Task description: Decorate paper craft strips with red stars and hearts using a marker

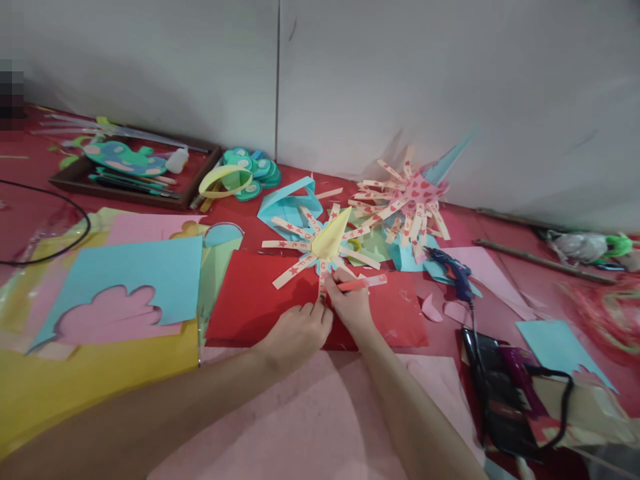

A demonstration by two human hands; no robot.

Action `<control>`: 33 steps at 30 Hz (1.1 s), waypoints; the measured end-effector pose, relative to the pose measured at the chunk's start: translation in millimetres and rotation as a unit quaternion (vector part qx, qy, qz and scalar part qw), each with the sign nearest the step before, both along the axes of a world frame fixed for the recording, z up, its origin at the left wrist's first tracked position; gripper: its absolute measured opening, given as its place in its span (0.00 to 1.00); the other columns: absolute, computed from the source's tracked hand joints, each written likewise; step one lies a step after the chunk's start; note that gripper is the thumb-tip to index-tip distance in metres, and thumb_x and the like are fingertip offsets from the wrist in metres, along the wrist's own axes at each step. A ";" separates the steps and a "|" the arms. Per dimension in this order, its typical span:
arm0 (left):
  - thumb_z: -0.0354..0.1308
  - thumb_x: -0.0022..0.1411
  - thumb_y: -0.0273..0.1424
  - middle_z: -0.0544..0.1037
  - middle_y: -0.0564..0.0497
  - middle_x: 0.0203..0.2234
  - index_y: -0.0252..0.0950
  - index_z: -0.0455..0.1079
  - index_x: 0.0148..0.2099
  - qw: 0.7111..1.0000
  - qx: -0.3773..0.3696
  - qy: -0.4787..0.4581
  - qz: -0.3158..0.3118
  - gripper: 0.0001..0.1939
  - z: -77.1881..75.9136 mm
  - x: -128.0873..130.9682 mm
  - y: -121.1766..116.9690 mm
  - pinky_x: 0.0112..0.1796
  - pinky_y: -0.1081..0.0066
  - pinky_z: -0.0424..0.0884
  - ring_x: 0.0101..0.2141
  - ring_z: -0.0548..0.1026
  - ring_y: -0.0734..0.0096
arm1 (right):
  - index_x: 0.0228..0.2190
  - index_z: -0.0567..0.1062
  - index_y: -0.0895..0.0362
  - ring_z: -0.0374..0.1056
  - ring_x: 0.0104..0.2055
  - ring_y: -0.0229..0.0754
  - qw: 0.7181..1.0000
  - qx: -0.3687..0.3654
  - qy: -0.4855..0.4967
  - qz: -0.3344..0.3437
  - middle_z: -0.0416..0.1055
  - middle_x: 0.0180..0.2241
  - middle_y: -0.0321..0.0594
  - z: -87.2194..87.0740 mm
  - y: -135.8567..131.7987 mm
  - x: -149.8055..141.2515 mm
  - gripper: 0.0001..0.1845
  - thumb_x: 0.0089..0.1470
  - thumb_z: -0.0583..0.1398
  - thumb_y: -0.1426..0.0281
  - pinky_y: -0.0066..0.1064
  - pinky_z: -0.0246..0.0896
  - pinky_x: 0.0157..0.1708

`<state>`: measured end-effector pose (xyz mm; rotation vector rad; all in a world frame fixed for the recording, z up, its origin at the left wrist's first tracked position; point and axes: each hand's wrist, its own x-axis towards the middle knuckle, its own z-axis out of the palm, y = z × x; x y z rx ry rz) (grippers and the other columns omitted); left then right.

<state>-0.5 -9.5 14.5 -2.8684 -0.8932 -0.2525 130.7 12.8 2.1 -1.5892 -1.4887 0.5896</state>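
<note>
A paper craft with a yellow cone (330, 239) at its centre and cream strips fanned around it lies over a red sheet (270, 297). Letters and red stars mark the strips. My right hand (353, 307) is closed around a red marker pen (364, 283), against the strip that points toward me. The fingers of my left hand (300, 330) are curled together at the near end of that same paper strip (323, 283). The pen's tip is hidden by my fingers.
A similar pink craft (415, 193) stands behind, by the wall. A glue gun (453, 270) with a cord lies at right, near a black phone-like object (500, 393). Coloured sheets (135, 267) and a brown tray (187, 197) of tools are at left.
</note>
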 end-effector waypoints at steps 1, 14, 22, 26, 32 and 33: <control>0.46 0.54 0.17 0.74 0.47 0.24 0.28 0.66 0.37 1.000 -0.003 0.002 0.000 0.10 -0.1 0.0 0.0 0.20 0.71 0.66 0.24 0.72 0.68 | 0.14 0.52 0.55 0.47 0.19 0.31 1.000 0.000 0.001 -0.002 0.48 0.14 0.27 0.1 -0.1 0.0 0.21 0.52 0.53 0.64 0.24 0.47 0.20; 0.44 0.56 0.17 0.74 0.45 0.27 0.28 0.66 0.37 1.000 -0.006 -0.008 -0.002 0.11 -0.7 -0.4 0.6 0.21 0.71 0.66 0.24 0.72 0.68 | 0.15 0.52 0.55 0.49 0.18 0.31 1.000 -0.009 0.005 -0.021 0.51 0.13 0.27 -0.5 2.4 0.1 0.21 0.53 0.53 0.62 0.25 0.47 0.20; 0.44 0.55 0.16 0.75 0.43 0.30 0.27 0.66 0.40 1.000 -0.015 0.015 -0.002 0.14 0.7 -1.0 0.4 0.23 0.71 0.68 0.26 0.73 0.68 | 0.16 0.52 0.55 0.47 0.20 0.31 0.999 0.003 0.000 -0.035 0.48 0.15 0.27 -0.9 3.5 -0.8 0.21 0.53 0.53 0.61 0.24 0.46 0.21; 0.44 0.55 0.16 0.75 0.42 0.30 0.27 0.66 0.40 1.000 -0.007 0.004 -0.007 0.13 -0.3 -1.0 0.7 0.22 0.71 0.67 0.26 0.73 0.68 | 0.16 0.52 0.55 0.48 0.21 0.31 0.999 0.007 -0.005 -0.038 0.49 0.16 0.28 -2.8 4.0 -0.2 0.20 0.53 0.52 0.61 0.25 0.47 0.22; 0.45 0.54 0.17 0.75 0.45 0.27 0.27 0.66 0.38 1.000 0.015 0.002 -0.002 0.12 -2.1 -1.5 -0.1 0.21 0.72 0.66 0.24 0.73 0.69 | 0.16 0.52 0.55 0.48 0.20 0.31 0.999 0.010 -0.004 -0.037 0.49 0.15 0.28 -1.8 3.6 -0.3 0.20 0.53 0.53 0.62 0.24 0.46 0.21; 0.45 0.54 0.16 0.75 0.45 0.27 0.28 0.66 0.38 1.000 0.013 0.003 -0.003 0.12 -2.1 -1.5 -0.2 0.21 0.72 0.66 0.24 0.73 0.69 | 0.16 0.52 0.55 0.48 0.20 0.31 0.999 0.009 -0.002 -0.036 0.49 0.15 0.28 -1.4 3.6 -0.5 0.20 0.53 0.53 0.62 0.24 0.46 0.21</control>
